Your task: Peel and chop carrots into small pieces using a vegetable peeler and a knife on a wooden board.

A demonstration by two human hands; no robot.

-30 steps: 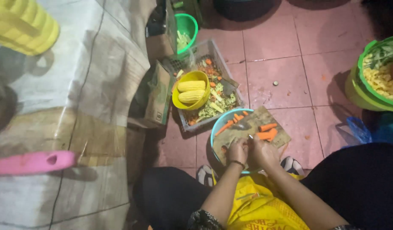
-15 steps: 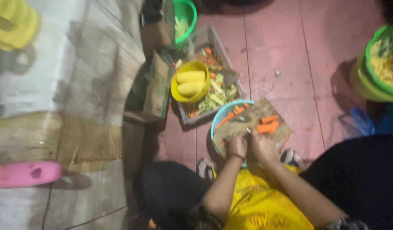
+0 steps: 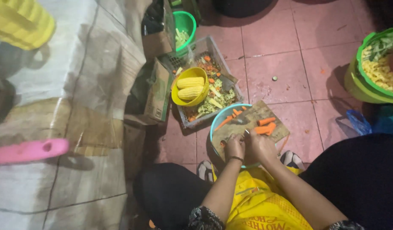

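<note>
While both forearms reach forward, the hands, left [image 3: 234, 147] and right [image 3: 260, 145], press together, curled over the cutting board [image 3: 247, 121].

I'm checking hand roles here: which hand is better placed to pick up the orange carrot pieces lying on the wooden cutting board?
Probably the right hand: the orange carrot pieces lie just beyond it on the wooden cutting board, while the left hand sits farther off.

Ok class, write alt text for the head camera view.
Left hand and right hand work at a wooden cutting board bearing orange carrot pieces, set over a light-blue round basin; a yellow bowl of corn cobs sits beyond.
</note>
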